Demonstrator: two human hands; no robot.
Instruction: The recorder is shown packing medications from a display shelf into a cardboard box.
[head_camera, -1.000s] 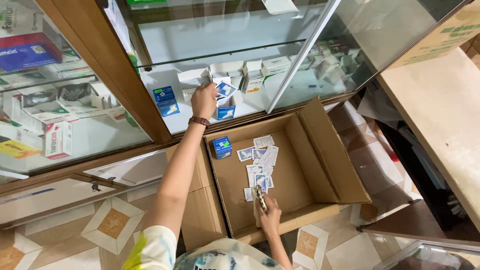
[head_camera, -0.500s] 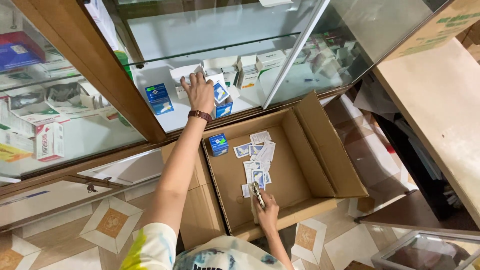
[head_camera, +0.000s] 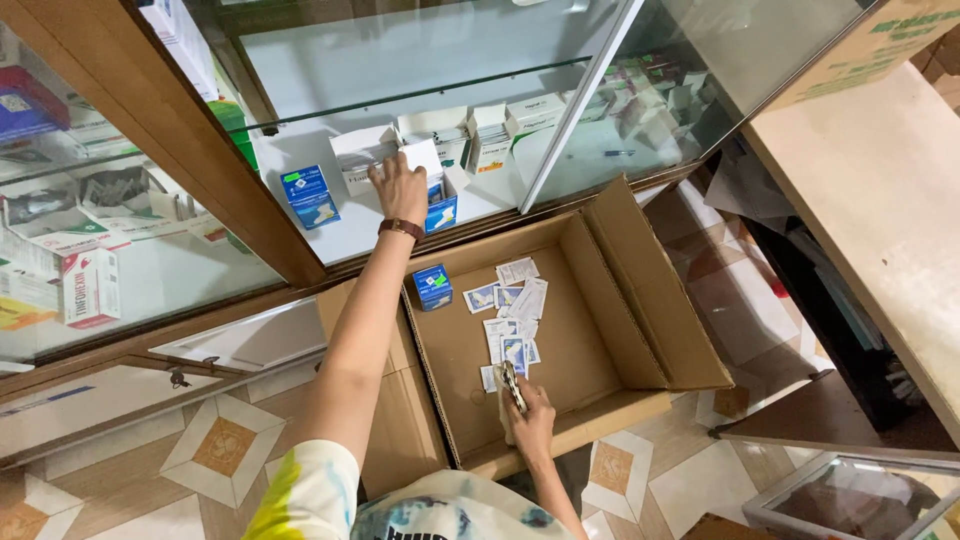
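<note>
Fingers (head_camera: 385, 172) of the left hand (head_camera: 398, 190) lie spread and curled over the top of a white carton (head_camera: 422, 157) on the cabinet shelf (head_camera: 350, 230), gripping its upper edge; a dark band circles the wrist. That carton stands upright just behind a blue-and-white box (head_camera: 441, 213), with a second small blue box (head_camera: 310, 196) a little to the left on the same smooth white shelf. More white cardboard cartons (head_camera: 505, 125) line the back of the shelf under a thin glass pane. The cabinet frame (head_camera: 200, 170) is brown varnished wood, and its glass door (head_camera: 640, 110) hangs open at an angle.

Lower down, the right hand (head_camera: 530, 420) rests at the near wall of the open cardboard box (head_camera: 640, 300), fingers closed around a small pale bundle (head_camera: 508, 395) of flat packets, with a dark strip across it. Plain brown corrugated board, flaps folded outward, forms the box, which sits on a tiled floor (head_camera: 220, 450) with diamond patterns. Inside it lie loose flat sachets (head_camera: 510, 310), white with blue print, scattered in a rough column, and one small blue box (head_camera: 433, 287) stands near the far left corner. A pale desk (head_camera: 880, 210) runs along the right edge.

Compared with half a second ago, the left hand sits slightly farther left on the shelf, now over the white carton rather than the blue-and-white box; the right hand stays at the same spot in the cardboard box.
</note>
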